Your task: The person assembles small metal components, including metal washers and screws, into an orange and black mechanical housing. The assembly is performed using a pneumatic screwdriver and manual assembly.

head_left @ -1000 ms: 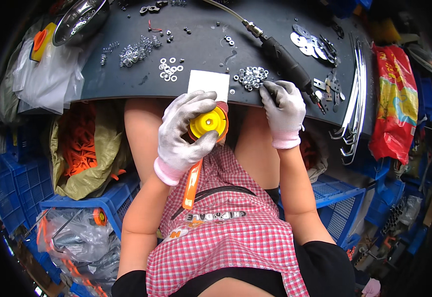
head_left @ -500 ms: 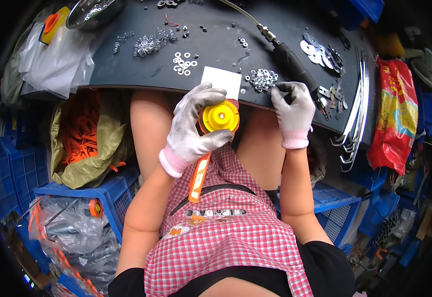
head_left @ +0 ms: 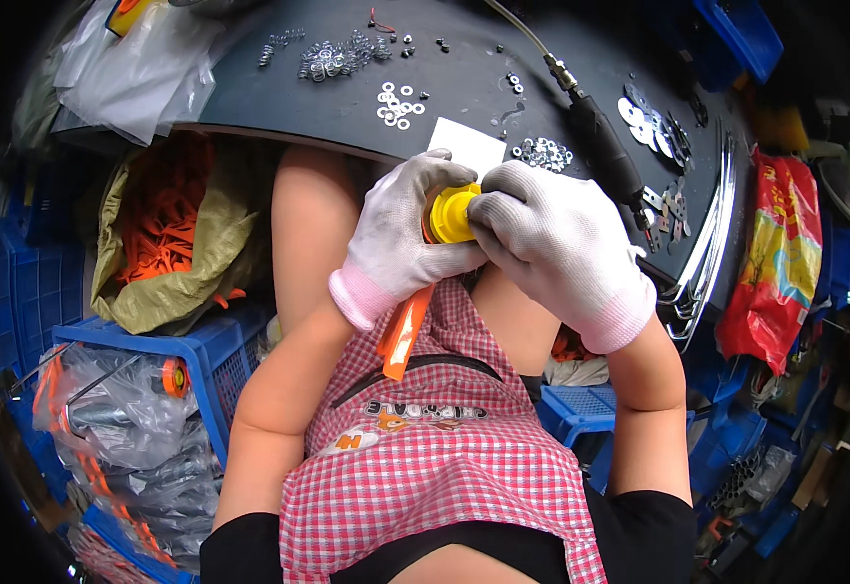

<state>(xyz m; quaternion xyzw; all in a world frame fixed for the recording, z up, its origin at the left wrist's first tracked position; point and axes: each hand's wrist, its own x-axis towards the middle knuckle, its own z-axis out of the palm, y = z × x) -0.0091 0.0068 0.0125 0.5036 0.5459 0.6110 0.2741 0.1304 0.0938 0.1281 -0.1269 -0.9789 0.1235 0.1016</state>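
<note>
My left hand (head_left: 391, 234), in a white glove with a pink cuff, grips a round yellow plastic hub (head_left: 452, 214) above my lap. A flat orange handle (head_left: 407, 336) sticks out below that hand toward my apron. At the hub's right side my right hand (head_left: 561, 243), gloved too, has its fingers pinched together against the hub's face. Whatever those fingertips hold is hidden. Just beyond my hands, a small pile of metal nuts (head_left: 542, 153) and a white square sheet (head_left: 468, 142) lie at the table's near edge.
On the dark table (head_left: 279, 102) lie washers (head_left: 400, 105), springs (head_left: 337, 58), a black power screwdriver (head_left: 605, 146) with a hose, metal plates (head_left: 639, 117) and bent rods (head_left: 712, 224). A sack of orange parts (head_left: 157, 234) and blue crates (head_left: 213, 370) stand at the left.
My right hand has moved from the nut pile to the yellow hub, its fingertips now against it. The hub has tilted to face right in my left hand. The view has shifted slightly.
</note>
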